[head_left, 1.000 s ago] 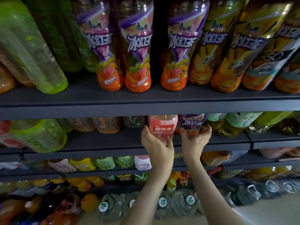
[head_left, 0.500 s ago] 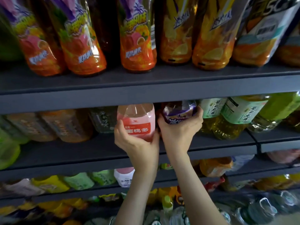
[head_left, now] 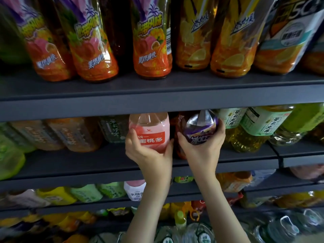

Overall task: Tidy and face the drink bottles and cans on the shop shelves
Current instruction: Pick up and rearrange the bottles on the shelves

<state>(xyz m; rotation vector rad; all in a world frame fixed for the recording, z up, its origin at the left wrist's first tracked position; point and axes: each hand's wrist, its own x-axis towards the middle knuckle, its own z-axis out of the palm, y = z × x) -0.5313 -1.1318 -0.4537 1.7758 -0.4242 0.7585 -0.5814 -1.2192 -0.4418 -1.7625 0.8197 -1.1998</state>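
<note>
A pink peach-drink bottle (head_left: 150, 127) with a red label stands at the front of the second shelf (head_left: 87, 162). My left hand (head_left: 149, 155) grips its lower body, thumb on the left, fingers round the right side. Right beside it is a purple-labelled iced-tea bottle (head_left: 201, 128), tilted so its clear shoulder faces me. My right hand (head_left: 201, 151) holds it from below, with the thumb on the left and the fingers curled round its right side. The tops of both bottles are hidden behind the shelf edge above.
Tall orange and yellow iced-tea bottles (head_left: 152, 50) line the top shelf. Green-labelled tea bottles (head_left: 259, 125) stand right of my hands, orange bottles (head_left: 73, 134) to the left. Lower shelves hold small drinks (head_left: 135, 190) and water jugs (head_left: 201, 232).
Both hands went from touching the bottles to gripping them. The purple bottle has tipped toward me. The view moved closer and down, so the shelf looks larger.
</note>
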